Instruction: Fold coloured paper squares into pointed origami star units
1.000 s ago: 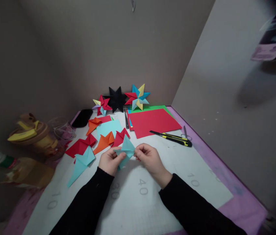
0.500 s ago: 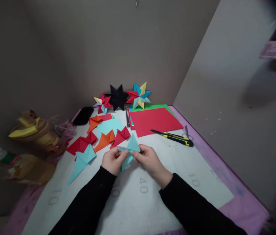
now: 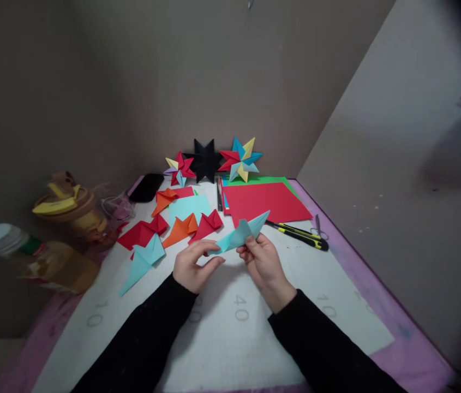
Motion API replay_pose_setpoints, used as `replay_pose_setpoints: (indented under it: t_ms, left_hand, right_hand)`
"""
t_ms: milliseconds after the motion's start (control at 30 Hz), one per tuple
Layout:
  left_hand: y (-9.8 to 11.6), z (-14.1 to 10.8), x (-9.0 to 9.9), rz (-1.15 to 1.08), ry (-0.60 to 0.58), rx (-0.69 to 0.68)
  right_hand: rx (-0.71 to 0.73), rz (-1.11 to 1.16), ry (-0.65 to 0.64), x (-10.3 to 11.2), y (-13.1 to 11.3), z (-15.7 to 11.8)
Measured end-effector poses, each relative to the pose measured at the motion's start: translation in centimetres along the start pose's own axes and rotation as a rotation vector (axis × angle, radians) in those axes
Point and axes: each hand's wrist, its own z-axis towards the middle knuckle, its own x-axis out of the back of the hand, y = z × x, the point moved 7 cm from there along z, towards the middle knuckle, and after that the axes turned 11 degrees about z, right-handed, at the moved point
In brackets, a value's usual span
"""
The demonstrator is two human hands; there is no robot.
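Note:
Between finger and thumb, my right hand (image 3: 262,263) pinches a light-blue folded paper piece (image 3: 237,236), tilted up to the right above the table. My left hand (image 3: 196,265) is at the piece's left end, its thumb spread away from the fingers; the fingertips lie by the paper, and I cannot tell if they touch it. Left of it lie similar folded pieces: a light-blue one (image 3: 143,262), red ones (image 3: 206,226) and orange ones (image 3: 181,230). Behind, two multicoloured paper stars (image 3: 241,160) and a black star (image 3: 204,160) lean against the wall.
Red paper sheets (image 3: 267,201) lie at the back with green ones beneath. A yellow-black utility knife (image 3: 304,238) and scissors (image 3: 319,226) are to the right. Left stand a white-lidded jar (image 3: 56,265) and a brown cup (image 3: 78,215); a black phone-like object (image 3: 147,187) lies behind.
The light-blue piece has turned from pointing upward to slanting up to the right. My left thumb has come off it, while my right hand still holds it. The view has shifted slightly.

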Motion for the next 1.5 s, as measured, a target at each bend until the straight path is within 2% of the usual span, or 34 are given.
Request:
replay_pose_setpoints:
  t_ms: [333,500,667,833,933,1067,1233,1500]
  left_hand:
    - [-0.5,-0.2,0.4,-0.083,0.074,0.03]
    - [-1.6,-0.7,0.4,-0.163,0.186,0.197]
    - [-2.7,-1.0,-0.1,-0.207,0.17,0.382]
    - [-3.3,-1.0,-0.9,-0.448,0.152,0.506]
    - [-3.6,-1.0,-1.3,-0.485,0.112,0.558]
    - [-4.2,-0.8,-1.9,-0.451,0.055,0.515]
    - [-4.8,-0.9,-2.6,-0.305,-0.03,0.429]
    - [-4.1,-1.1,-2.7,-0.281,-0.035,0.426]
  right_hand:
    - [0.018,0.028,-0.049,-0.7,0.2,-0.5]
    - [0.046,0.012,-0.068,-1.1,0.0,-0.9]
    - [0.059,-0.027,-0.058,-1.2,0.0,-1.1]
    - [0.069,-0.019,-0.044,-1.1,0.0,-1.0]
    - [0.075,-0.035,-0.017,-0.9,0.0,-1.0]
    - [0.086,-0.079,0.027,-0.6,0.0,-0.8]
    - [0.09,-0.12,0.04,-0.3,0.0,-0.7]
    - [0.092,-0.132,0.016,-0.4,0.0,-0.9]
